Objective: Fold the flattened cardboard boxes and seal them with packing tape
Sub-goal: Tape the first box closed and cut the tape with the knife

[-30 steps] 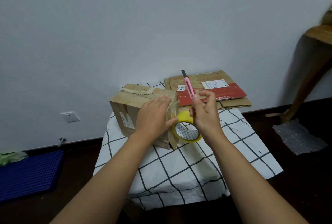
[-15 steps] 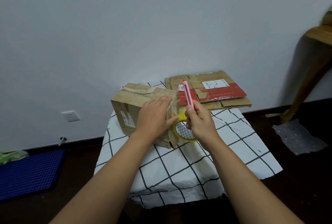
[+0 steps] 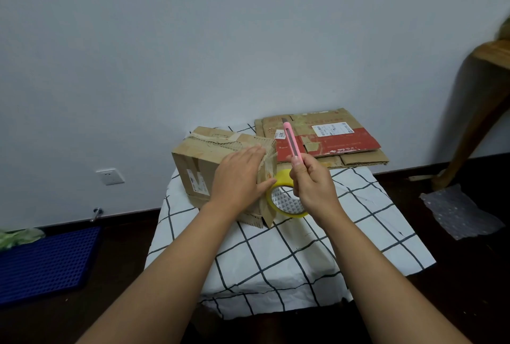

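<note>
A folded brown cardboard box [image 3: 201,156] stands on the small table with a checked cloth [image 3: 303,247]. My left hand [image 3: 240,178] lies flat against the box's near face, thumb pressing tape at its right edge. A yellow roll of packing tape [image 3: 284,197] hangs beside the box's right corner, its strip running onto the box. My right hand [image 3: 313,183] grips a pink utility knife [image 3: 291,139] upright just above the roll, the blade end pointing away from me. Flattened cardboard boxes [image 3: 331,136] with a red panel lie stacked at the table's far right.
The table stands against a white wall with a socket [image 3: 110,176] low on the left. A blue plastic mat [image 3: 47,263] lies on the dark floor at left. Bubble wrap [image 3: 461,212] lies on the floor at right, beside a wooden furniture leg [image 3: 474,123].
My right hand with the pink knife moved left and slightly down, closer to the tape roll and the box corner. My left hand stayed pressed on the box.
</note>
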The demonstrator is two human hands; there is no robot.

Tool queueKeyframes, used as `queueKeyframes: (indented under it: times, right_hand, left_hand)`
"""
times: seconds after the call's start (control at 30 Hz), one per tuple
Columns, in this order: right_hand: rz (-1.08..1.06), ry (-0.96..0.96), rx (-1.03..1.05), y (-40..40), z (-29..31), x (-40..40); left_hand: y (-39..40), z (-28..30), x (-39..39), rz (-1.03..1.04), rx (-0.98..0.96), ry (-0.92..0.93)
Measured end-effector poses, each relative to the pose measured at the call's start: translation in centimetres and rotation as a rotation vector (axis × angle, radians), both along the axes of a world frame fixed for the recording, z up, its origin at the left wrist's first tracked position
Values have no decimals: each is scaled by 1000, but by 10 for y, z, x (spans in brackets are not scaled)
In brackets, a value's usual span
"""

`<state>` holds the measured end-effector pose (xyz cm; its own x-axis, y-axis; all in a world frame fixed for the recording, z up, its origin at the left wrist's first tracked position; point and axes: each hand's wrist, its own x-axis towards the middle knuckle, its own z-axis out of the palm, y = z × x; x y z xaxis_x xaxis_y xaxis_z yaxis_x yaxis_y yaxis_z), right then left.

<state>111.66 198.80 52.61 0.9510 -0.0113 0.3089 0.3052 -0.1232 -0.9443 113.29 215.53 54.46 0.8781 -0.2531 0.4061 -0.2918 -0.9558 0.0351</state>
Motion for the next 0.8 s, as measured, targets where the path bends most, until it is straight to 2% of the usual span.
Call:
queueKeyframes:
  times: [0.13, 0.27, 0.37, 0.43, 0.8]
  right_hand:
    - [-65, -18, -57, 1, -1, -1]
    - [-190, -10, -307, -1, 2, 8]
    - [-120, 196, -614, -2, 3, 23]
    - [-70, 306, -713, -2, 2, 29]
    - [-85, 383, -463, -6, -3, 26]
  left_hand:
    - [0, 2, 0, -9, -3, 4]
    - [1, 3, -2, -10, 6, 13]
    - [1, 4, -3, -10, 14, 37]
    - [3, 6, -4, -20, 25, 59]
    - [10, 13, -9, -72, 37, 150]
